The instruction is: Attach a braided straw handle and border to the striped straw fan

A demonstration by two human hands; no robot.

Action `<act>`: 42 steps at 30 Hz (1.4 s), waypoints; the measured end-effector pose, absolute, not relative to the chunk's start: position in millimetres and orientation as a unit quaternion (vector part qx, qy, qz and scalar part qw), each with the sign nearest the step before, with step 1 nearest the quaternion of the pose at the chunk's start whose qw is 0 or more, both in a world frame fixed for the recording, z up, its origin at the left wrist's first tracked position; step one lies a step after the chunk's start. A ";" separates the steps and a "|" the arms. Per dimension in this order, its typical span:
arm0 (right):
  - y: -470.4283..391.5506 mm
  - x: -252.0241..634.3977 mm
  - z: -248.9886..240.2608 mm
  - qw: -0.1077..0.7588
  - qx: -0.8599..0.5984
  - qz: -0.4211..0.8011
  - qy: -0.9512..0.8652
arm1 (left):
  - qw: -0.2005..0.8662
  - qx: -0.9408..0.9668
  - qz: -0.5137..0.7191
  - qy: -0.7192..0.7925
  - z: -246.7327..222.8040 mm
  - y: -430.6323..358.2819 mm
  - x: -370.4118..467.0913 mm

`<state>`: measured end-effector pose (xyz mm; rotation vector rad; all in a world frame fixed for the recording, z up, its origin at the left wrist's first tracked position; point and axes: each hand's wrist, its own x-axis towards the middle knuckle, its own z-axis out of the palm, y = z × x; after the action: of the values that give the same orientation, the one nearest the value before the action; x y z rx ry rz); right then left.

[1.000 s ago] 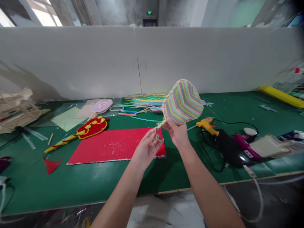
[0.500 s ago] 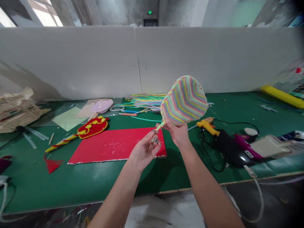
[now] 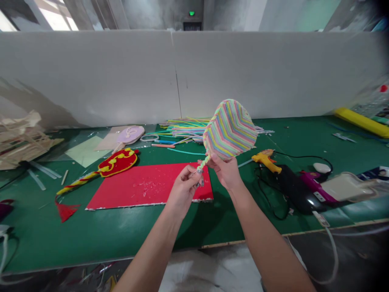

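Note:
A round hand fan [image 3: 231,130], striped in pastel pink, yellow, green and purple pipe cleaners, is held up above the table. Its twisted pale yellow-green handle points down and left. My right hand [image 3: 225,172] is closed around the base of the fan, where the handle meets the face. With its fingertips pinched, my left hand [image 3: 186,184] grips the lower part of the handle. The handle's very end is hidden by the left fingers. Below the hands lies a red board [image 3: 142,186] with bits of dried residue on it.
A red and yellow fan [image 3: 118,163] with a tassel lies left, near a lilac fan [image 3: 131,134]. Loose pipe cleaners [image 3: 188,129] are piled behind. A yellow glue gun [image 3: 267,161] with its cord lies right. A white partition [image 3: 121,77] borders the table's back.
The fan has shifted slightly left and its face has turned a little. My left fingers have closed further on the handle and moved up slightly.

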<state>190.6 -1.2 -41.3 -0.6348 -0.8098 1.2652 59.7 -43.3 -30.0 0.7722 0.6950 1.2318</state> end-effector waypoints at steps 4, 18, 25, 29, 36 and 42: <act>-0.8 189.1 -41.9 0.677 -0.288 0.576 -0.355 | 0.528 0.455 0.593 0.403 -28.8 -47.3 63.1; 2.7 188.2 -44.2 0.647 -0.321 0.612 -0.324 | 0.165 0.715 0.514 0.445 -38.2 -36.6 46.3; 4.2 183.7 -48.6 0.649 -0.321 0.623 -0.297 | 0.212 0.682 0.530 0.457 -37.6 -31.5 40.5; 3.0 180.5 -48.9 0.649 -0.335 0.612 -0.303 | 0.226 0.665 0.524 0.482 -37.0 -32.9 42.5; 0.2 180.7 -41.1 0.647 -0.315 0.596 -0.358 | 0.514 0.502 0.523 0.459 -29.0 -30.2 41.9; -1.2 178.1 -43.4 0.650 -0.319 0.559 -0.404 | 0.658 0.378 0.509 0.407 -32.0 -26.1 36.2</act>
<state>178.1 -1.2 -43.4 -0.7243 -0.9171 1.2710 36.2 -26.1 -32.0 0.8549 0.9213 1.1521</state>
